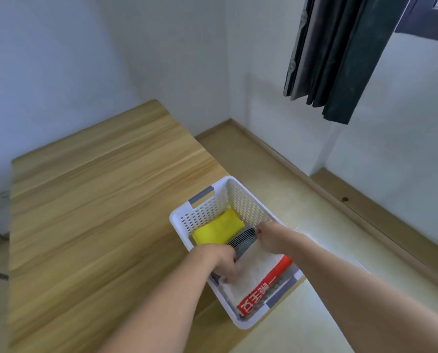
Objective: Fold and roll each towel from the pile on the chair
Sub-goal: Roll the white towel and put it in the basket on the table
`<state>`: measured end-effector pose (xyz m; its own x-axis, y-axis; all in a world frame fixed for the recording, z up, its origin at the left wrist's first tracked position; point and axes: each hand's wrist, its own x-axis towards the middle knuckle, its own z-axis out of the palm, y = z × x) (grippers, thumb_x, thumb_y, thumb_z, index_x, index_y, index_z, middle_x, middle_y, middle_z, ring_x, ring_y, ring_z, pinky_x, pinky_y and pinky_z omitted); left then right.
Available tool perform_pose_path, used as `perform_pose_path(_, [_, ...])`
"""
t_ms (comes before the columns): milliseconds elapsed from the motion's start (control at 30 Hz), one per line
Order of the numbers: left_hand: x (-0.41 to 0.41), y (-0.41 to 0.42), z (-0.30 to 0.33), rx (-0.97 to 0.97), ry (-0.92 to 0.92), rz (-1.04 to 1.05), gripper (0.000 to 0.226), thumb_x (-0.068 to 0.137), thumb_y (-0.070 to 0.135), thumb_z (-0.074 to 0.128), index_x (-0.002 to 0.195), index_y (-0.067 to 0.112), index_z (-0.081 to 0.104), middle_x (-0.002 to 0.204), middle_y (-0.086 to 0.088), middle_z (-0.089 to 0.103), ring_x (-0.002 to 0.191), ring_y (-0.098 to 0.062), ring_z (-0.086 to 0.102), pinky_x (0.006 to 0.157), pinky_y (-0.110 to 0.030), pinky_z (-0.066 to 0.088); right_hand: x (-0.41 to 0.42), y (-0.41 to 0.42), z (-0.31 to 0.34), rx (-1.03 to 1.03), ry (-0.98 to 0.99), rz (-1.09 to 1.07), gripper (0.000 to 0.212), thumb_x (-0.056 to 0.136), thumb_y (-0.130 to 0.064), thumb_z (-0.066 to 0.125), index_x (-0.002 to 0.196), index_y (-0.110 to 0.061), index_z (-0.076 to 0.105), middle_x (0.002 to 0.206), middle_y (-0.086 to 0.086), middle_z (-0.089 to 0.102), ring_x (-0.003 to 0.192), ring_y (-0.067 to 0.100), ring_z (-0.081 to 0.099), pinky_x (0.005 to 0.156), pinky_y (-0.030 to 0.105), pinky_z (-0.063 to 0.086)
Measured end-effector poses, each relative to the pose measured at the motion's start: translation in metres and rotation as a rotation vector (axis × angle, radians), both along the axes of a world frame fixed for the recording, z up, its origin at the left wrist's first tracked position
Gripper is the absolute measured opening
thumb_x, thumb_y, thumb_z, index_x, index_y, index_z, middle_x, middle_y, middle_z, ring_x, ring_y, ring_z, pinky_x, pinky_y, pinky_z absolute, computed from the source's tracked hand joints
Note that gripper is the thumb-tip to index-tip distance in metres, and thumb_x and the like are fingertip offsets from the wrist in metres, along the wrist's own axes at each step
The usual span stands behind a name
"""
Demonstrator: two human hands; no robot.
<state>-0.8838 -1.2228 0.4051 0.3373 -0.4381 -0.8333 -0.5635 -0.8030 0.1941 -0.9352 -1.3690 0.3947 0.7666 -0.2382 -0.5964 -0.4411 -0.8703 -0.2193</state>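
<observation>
A white perforated basket (200,215) with grey handles sits at the right edge of the wooden table. Inside it lie a folded yellow towel (216,229) at the far end, a grey striped towel (242,242) in the middle and a white towel with a red printed band (256,278) at the near end. My left hand (224,263) grips the near end of the grey striped towel, pressed against the white one. At the grey towel's far end, my right hand (270,236) is closed on it. No chair or pile is in view.
The light wooden table (98,212) stretches left and toward the wall. Right of it is pale floor (302,200) with a wooden skirting board. A dark curtain (335,54) hangs at the upper right. Cables show at the left edge.
</observation>
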Motion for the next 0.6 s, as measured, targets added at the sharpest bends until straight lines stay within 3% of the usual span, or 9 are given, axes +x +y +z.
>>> perform_pose_path(133, [-0.002,-0.006,-0.024,0.076,0.02,0.011,0.012,0.076,0.017,0.056,0.084,0.011,0.062,0.081,-0.011,0.063,0.063,-0.024,0.055,0.049,-0.027,0.042,-0.001,0.002,-0.027,0.038,0.061,0.008,0.018,0.094,-0.005,0.041,0.105,-0.009,0.054,0.101,0.014,0.054,0.085,0.02,0.044,0.072,0.027,0.035])
perform_pose_path(233, [-0.002,-0.011,-0.037,0.098,0.025,0.006,0.019,0.077,0.016,0.058,0.094,0.009,0.065,0.094,-0.013,0.069,0.072,-0.026,0.061,0.054,-0.029,0.046,-0.004,-0.001,-0.038,0.049,0.101,0.097,0.027,0.095,-0.006,0.042,0.116,-0.004,0.059,0.095,0.01,0.046,0.071,0.022,0.044,0.066,0.027,0.038])
perform_pose_path(300, [-0.001,-0.014,-0.045,0.114,0.03,0.013,0.02,0.078,0.013,0.059,0.097,0.008,0.065,0.096,-0.015,0.069,0.074,-0.027,0.061,0.058,-0.031,0.048,-0.001,0.004,-0.039,0.069,0.199,-0.005,0.021,0.097,-0.006,0.041,0.104,-0.005,0.061,0.096,0.01,0.049,0.061,0.017,0.042,0.061,0.026,0.038])
perform_pose_path(367, [0.001,-0.015,-0.052,0.119,0.034,0.02,0.019,0.078,0.011,0.06,0.096,0.007,0.065,0.095,-0.014,0.069,0.075,-0.027,0.061,0.061,-0.032,0.049,0.0,0.01,-0.044,-0.099,0.319,0.214,0.026,0.099,-0.006,0.039,0.078,-0.006,0.054,0.093,0.013,0.055,0.076,0.021,0.055,0.072,0.029,0.04])
perform_pose_path(433, [0.004,-0.014,-0.058,0.116,0.035,0.032,0.021,0.076,0.011,0.062,0.097,0.006,0.067,0.098,-0.014,0.069,0.081,-0.028,0.064,0.064,-0.033,0.05,0.004,0.007,-0.055,-0.224,0.359,0.389,0.031,0.1,-0.007,0.037,0.071,-0.008,0.049,0.079,0.009,0.053,0.073,0.021,0.05,0.075,0.032,0.038])
perform_pose_path(500, [0.005,-0.013,-0.064,0.106,0.03,0.046,0.023,0.076,0.012,0.064,0.099,0.007,0.067,0.099,-0.013,0.068,0.088,-0.028,0.065,0.067,-0.033,0.05,0.004,0.01,-0.06,-0.098,0.332,0.176,0.025,0.1,-0.008,0.035,0.093,-0.015,0.058,0.075,0.007,0.047,0.068,0.019,0.041,0.071,0.032,0.037])
perform_pose_path(567, [0.005,-0.014,-0.068,0.094,0.024,0.053,0.018,0.077,0.01,0.064,0.095,0.007,0.066,0.094,-0.012,0.066,0.092,-0.029,0.065,0.066,-0.032,0.048,0.003,0.012,-0.065,0.049,0.178,-0.146,0.032,0.096,-0.007,0.039,0.127,-0.013,0.046,0.103,0.013,0.055,0.084,0.026,0.05,0.076,0.034,0.042])
perform_pose_path(600, [0.004,-0.014,-0.071,0.091,0.015,0.056,0.01,0.077,0.009,0.063,0.088,0.008,0.064,0.088,-0.011,0.063,0.093,-0.029,0.065,0.066,-0.032,0.047,0.003,0.013,-0.068,0.048,0.146,-0.156,0.04,0.094,-0.006,0.041,0.133,-0.01,0.036,0.119,0.017,0.051,0.1,0.031,0.053,0.084,0.037,0.043])
